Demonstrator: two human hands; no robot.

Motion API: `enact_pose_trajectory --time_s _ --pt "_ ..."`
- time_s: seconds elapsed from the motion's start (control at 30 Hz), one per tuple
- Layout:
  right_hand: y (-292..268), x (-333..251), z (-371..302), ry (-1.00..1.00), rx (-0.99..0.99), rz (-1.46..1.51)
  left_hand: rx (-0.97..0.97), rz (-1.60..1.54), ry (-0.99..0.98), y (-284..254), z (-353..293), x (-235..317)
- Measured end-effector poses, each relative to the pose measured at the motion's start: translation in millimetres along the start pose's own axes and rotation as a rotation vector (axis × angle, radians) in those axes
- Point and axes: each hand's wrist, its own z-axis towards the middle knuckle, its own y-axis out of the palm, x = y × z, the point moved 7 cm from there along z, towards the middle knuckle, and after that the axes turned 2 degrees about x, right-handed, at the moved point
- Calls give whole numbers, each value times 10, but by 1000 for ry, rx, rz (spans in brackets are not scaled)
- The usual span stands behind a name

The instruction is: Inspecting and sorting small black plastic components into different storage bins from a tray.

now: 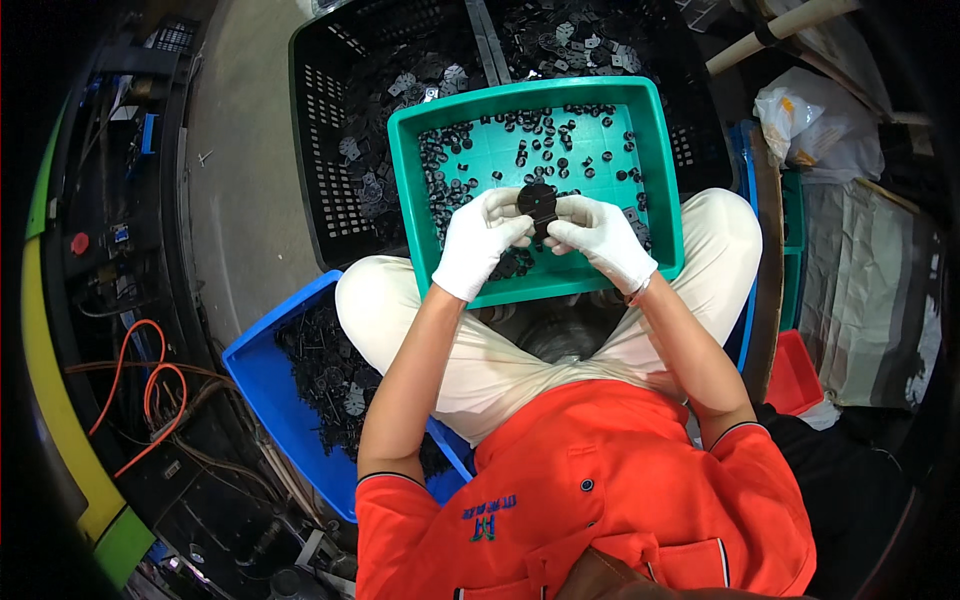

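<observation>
My left hand [482, 240] and my right hand [604, 238], both in white gloves, hold a flat black part [538, 202] between them. It has a round upper end with a small hole at its centre. My fingers grip it from both sides, above a green tray [662, 150] resting across my lap. Many small black cylindrical pieces [522, 152] lie scattered in the tray, thickest along its left side. The lower end of the flat part is partly hidden by my fingertips.
Behind the tray stands a large black crate [318, 150] of flat dark parts. A blue bin [262, 335] with more black parts sits by my left leg. To the right are a red bin [795, 372] and plastic bags [822, 125]. Machinery with an orange hose [152, 385] lines the left.
</observation>
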Motion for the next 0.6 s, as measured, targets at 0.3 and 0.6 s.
enact_pose_trajectory --time_s 0.3,0.6 --pt "-25 -159 -75 -39 87 86 122 95 26 -197 -81 -107" --pt "-63 -246 85 -82 100 248 -49 1431 132 -97 -186 -202"
